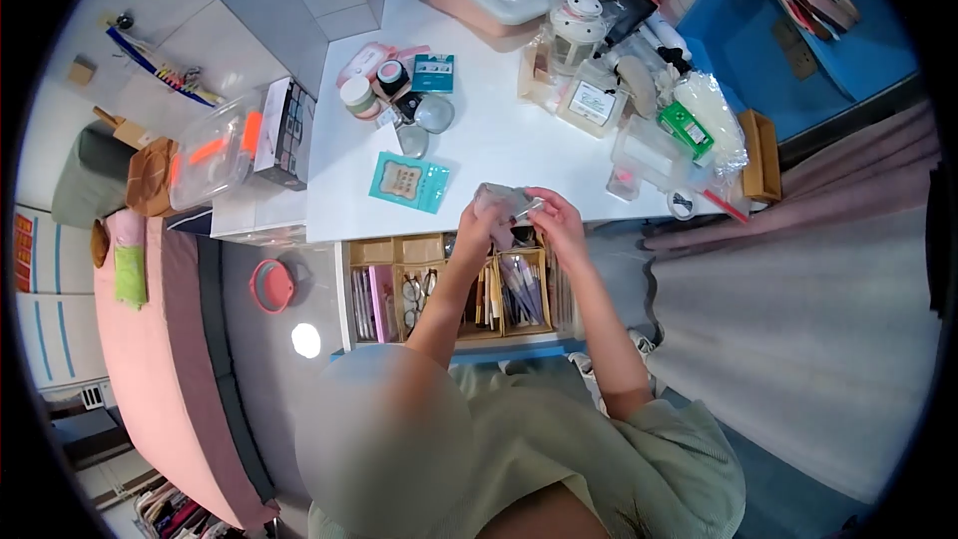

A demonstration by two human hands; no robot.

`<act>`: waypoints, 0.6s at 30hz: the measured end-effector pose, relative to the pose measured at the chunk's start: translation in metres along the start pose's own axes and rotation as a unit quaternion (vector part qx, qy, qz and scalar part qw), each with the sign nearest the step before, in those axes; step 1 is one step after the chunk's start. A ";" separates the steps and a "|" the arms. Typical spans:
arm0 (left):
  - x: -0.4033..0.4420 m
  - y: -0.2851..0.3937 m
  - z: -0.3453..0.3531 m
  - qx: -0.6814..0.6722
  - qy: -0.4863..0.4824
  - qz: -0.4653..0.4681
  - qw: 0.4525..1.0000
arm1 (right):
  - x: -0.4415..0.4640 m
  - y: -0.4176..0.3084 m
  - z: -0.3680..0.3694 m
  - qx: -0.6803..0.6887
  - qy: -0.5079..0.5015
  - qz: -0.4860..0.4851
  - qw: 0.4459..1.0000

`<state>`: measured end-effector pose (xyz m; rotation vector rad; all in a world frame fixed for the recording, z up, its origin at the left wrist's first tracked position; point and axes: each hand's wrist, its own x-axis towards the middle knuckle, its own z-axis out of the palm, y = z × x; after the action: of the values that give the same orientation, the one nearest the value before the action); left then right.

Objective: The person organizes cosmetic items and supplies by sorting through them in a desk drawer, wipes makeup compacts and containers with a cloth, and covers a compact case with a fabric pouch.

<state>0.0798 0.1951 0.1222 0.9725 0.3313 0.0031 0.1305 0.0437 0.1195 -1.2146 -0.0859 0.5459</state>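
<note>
The left fingers (485, 224) curl around a crumpled greyish packet (497, 202), possibly plastic; the right fingers (545, 208) pinch its near side. The packet sits between both hands, above the open drawer (449, 289) at the white desk's (479, 140) edge.

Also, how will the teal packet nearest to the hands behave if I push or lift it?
The teal packet looks thin, so it is probably light and may bend a little. Lying flat on the smooth-looking white desk, it would likely slide rather than roll or tip.
</note>
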 end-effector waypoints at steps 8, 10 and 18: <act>-0.063 0.033 -0.005 -0.148 -0.038 -0.048 0.987 | -0.038 -0.042 0.051 -0.223 -0.048 -0.088 0.970; -0.073 0.034 -0.012 -0.030 -0.041 -0.005 0.999 | -0.045 -0.046 0.060 -0.326 -0.048 -0.096 0.939; -0.113 0.056 -0.052 0.093 -0.119 -0.181 0.972 | -0.083 -0.050 0.090 -0.385 -0.158 -0.119 0.902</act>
<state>-0.0340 0.2525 0.1720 1.0743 0.2856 -0.4811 0.0451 0.0731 0.2155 -1.8387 -0.7785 0.5007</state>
